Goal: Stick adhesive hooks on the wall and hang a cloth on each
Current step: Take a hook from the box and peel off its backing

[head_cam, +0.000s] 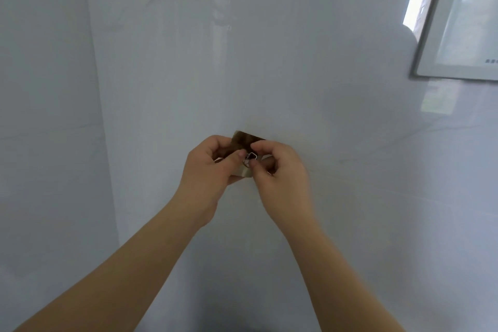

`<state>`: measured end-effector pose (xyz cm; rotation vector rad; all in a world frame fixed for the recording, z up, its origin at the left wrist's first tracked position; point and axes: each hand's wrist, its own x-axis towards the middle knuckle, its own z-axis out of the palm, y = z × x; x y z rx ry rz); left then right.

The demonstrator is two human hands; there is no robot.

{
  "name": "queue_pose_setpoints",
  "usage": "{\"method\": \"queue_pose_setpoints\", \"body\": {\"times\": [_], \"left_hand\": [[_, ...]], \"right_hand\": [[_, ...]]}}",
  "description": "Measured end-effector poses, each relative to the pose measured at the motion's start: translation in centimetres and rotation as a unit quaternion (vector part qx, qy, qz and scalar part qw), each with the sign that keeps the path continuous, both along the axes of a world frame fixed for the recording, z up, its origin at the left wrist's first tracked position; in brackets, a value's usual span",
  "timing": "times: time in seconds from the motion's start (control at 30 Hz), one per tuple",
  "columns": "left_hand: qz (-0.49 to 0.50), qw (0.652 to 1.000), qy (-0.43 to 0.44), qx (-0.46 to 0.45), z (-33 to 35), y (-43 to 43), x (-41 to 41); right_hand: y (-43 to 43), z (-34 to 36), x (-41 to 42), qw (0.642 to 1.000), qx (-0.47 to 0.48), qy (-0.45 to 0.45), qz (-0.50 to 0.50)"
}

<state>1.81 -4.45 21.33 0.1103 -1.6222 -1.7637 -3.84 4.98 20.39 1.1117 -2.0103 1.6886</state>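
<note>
Here, my left hand (213, 167) and right hand (277, 167) both pinch 1 hook (252, 155) before the wall (269, 62); a fumbled peel could spoil its stick, I judge.

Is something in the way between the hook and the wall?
Perhaps. The left hand and right hand hold the hook in front of the wall. A brown sheet pokes up behind it, on the wall's side; whether it covers the hook's back is hidden.
</note>
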Motion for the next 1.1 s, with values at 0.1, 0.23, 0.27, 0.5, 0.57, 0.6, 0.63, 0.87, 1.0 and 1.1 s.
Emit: {"method": "queue_pose_setpoints", "body": {"times": [0.1,0.23,0.27,0.5,0.57,0.6,0.63,0.87,1.0,1.1], "left_hand": [[-0.034,0.999,-0.024,0.019,-0.1,0.2,0.1],[-0.125,0.988,-0.056,0.07,0.3,0.2,0.2],[-0.132,0.986,-0.064,0.074,0.4,0.2,0.3],[-0.183,0.974,-0.108,0.077,0.5,-0.2,0.6],[-0.179,0.975,-0.103,0.08,0.5,-0.3,0.6],[-0.177,0.976,-0.096,0.087,0.4,-0.4,0.6],[-0.176,0.976,-0.089,0.091,0.4,-0.4,0.6],[-0.232,0.97,-0.042,0.058,0.5,-1.5,0.7],[-0.219,0.974,-0.021,0.055,0.4,-1.7,0.4],[-0.206,0.975,0.005,0.088,0.1,-1.6,0.2]], "right_hand": [[-0.1,0.0,-0.2,1.0,-0.011,0.002,-0.021],[-0.1,-0.1,0.4,0.998,0.003,0.046,-0.04],[-0.2,0.0,0.6,0.997,0.002,0.061,-0.04],[-0.1,0.3,0.7,0.999,0.019,0.038,-0.023],[0.0,0.3,0.7,0.999,0.009,0.038,-0.016],[0.0,0.4,0.8,0.999,0.007,0.043,-0.011],[0.0,0.4,0.8,0.999,0.004,0.048,-0.006],[0.3,1.1,1.4,0.998,-0.037,0.043,0.024],[0.3,1.1,1.4,0.998,-0.029,0.044,0.017],[0.2,0.9,1.4,0.998,-0.037,0.041,0.026]]}}
